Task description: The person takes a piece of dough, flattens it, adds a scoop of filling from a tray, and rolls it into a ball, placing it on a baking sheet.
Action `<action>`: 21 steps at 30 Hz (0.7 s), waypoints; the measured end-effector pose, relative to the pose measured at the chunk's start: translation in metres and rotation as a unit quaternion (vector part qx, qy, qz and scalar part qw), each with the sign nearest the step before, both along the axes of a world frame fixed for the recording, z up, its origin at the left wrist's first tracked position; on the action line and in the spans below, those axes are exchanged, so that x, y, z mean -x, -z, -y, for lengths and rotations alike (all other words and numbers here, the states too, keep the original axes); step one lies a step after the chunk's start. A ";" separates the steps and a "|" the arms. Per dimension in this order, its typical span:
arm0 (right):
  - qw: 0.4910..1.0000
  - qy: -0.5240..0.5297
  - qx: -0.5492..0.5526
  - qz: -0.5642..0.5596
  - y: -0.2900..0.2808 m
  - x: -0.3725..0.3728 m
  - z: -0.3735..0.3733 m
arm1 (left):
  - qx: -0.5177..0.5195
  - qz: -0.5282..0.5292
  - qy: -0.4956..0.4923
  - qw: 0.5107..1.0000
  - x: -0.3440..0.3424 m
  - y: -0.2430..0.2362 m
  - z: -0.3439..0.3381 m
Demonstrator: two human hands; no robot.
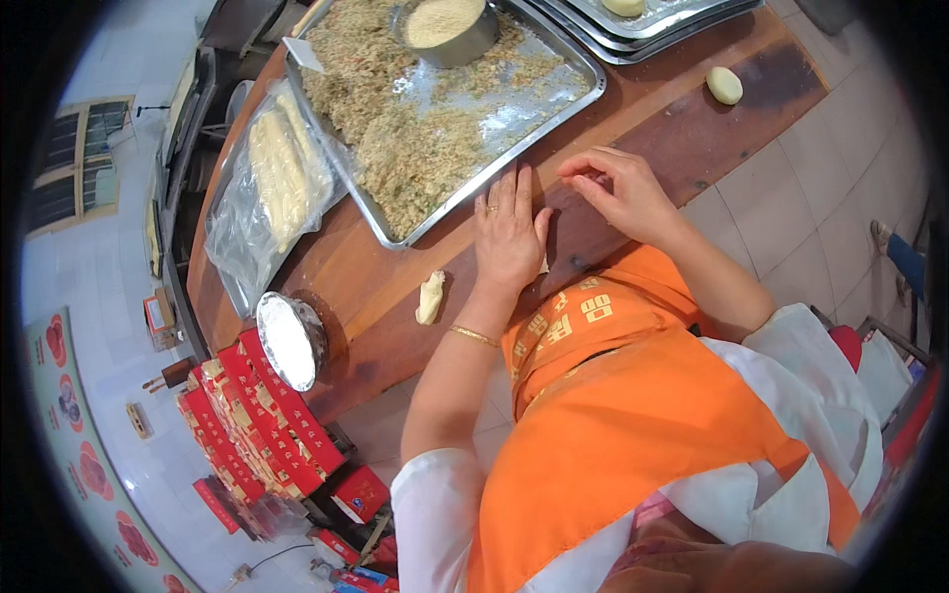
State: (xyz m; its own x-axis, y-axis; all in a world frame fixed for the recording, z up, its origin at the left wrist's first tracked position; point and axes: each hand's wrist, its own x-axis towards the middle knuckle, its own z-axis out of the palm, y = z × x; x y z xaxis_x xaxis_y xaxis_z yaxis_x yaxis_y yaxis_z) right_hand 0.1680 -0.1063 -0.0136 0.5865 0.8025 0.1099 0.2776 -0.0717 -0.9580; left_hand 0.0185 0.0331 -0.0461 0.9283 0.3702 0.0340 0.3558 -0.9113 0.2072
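My left hand (507, 235) lies flat, palm down, on the brown wooden table (376, 296), pressing on a pale bit of dough whose edge shows at its right side (545, 265). My right hand (620, 190) hovers beside it with fingers curled toward the table, nothing visibly in it. A small pale dough piece (429, 296) lies left of my left wrist. Just beyond my fingers is a large metal tray (583, 94) spread with crumbly greenish-brown filling (415, 148).
A metal bowl of pale powder (447, 28) sits in the tray. A plastic-wrapped tray of dough strips (272, 178) lies left. A round dough ball (725, 85) rests far right. A foil-covered bowl (290, 341) and stacked red boxes (257, 425) are near the table's edge.
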 end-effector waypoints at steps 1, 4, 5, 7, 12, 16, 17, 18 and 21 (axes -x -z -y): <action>1.000 0.006 0.004 -0.010 0.003 -0.002 0.004 | -0.006 -0.014 0.010 1.000 -0.002 -0.002 0.002; 0.999 0.023 -0.013 -0.033 0.007 -0.012 0.011 | -0.052 0.021 0.025 0.998 -0.012 0.007 -0.002; 0.998 0.031 -0.030 -0.036 0.004 -0.016 0.009 | -0.048 0.024 0.028 0.998 -0.018 0.004 -0.005; 0.996 0.046 -0.064 -0.043 -0.004 -0.020 0.004 | -0.041 0.029 0.032 0.998 -0.024 0.002 -0.009; 0.995 0.012 -0.102 0.015 -0.043 -0.022 0.001 | -0.052 0.081 0.082 0.992 -0.028 -0.005 -0.017; 0.997 0.029 -0.077 0.012 -0.029 -0.023 0.028 | 0.155 0.122 0.038 0.980 -0.023 -0.007 -0.030; 0.997 0.035 -0.070 -0.007 -0.020 -0.021 0.034 | 0.113 0.129 0.045 0.984 -0.026 -0.004 -0.028; 0.996 0.047 -0.073 -0.013 -0.014 -0.017 0.041 | 0.017 0.130 0.099 0.986 -0.026 0.003 -0.024; 0.998 0.037 -0.050 -0.029 -0.005 -0.006 0.049 | -0.035 0.140 0.107 0.984 -0.028 -0.004 -0.016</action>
State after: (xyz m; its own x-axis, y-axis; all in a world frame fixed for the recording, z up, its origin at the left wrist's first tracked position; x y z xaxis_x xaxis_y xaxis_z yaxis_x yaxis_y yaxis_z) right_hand 0.1739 -0.1556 -0.0084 0.6517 0.7432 0.1514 0.2190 0.0067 -0.9757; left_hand 0.0462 0.0487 -0.0423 0.9349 0.1554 0.3190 0.0926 -0.9747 0.2035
